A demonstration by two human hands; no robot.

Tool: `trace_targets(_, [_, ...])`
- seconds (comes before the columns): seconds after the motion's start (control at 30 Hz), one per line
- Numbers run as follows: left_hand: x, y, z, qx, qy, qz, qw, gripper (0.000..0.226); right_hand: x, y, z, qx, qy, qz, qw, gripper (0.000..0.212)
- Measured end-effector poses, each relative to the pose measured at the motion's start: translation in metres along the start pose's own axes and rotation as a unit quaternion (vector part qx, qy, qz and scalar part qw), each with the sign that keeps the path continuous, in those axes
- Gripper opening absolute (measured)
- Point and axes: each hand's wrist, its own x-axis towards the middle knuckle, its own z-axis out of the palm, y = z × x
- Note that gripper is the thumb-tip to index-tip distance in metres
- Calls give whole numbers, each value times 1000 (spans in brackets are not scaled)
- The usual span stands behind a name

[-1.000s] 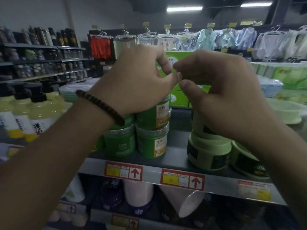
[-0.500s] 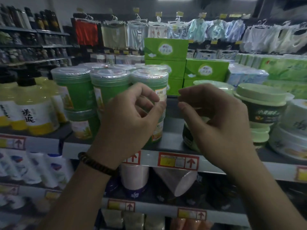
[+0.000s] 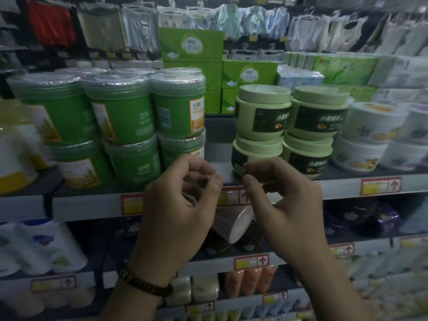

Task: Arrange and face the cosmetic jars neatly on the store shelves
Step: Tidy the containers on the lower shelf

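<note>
1. The left hand (image 3: 180,205) is raised in front of the shelf (image 3: 92,200) edge with its fingers curled toward the thumb. Nothing shows in its grasp. A dark bead bracelet (image 3: 148,286) circles its wrist.
2. The right hand (image 3: 284,200) is just beside it, fingers curled the same way and also holding nothing visible. Its fingertips overlap the base of a lower jar; whether they touch it I cannot tell.
3. The dark green jars (image 3: 120,112) with clear lids stand on the shelf to the left, stacked two high in three front columns. The rightmost upper one is turned so that its barcode shows.
4. The pale green jars (image 3: 261,112) with dark labels stand to the right in two columns, also two high, with a bare stretch of shelf between them and the dark green ones.
5. White jars (image 3: 370,126) come next on the right, and a yellow bottle (image 3: 14,147) stands at the far left.
6. Red and yellow price tags (image 3: 379,186) line the shelf edge.
7. On the shelf below, a pale container (image 3: 234,223) lies tipped on its side.
8. Green boxes (image 3: 192,45) are stacked behind the jars.
</note>
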Motion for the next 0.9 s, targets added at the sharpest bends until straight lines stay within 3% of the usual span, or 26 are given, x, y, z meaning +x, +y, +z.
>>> trace_targets(0.33, [-45,-13,42,-55,-86,-105,989,9,-38,29,-26,4,-15,83,996,3])
trace_targets(0.43, [-47,-10,61,-60,-92,-116,987,16,-43,41,-44,26,-32,106,993,5])
trace_targets(0.57, [-54,-3,93,-48,-103,-123,986,5,-51,58,-70,37,-44,137,989,11])
trace_targets(0.9, [-87,23,170,-26,-150,-130,980,6,-72,100,-139,21,-83,188,978,10])
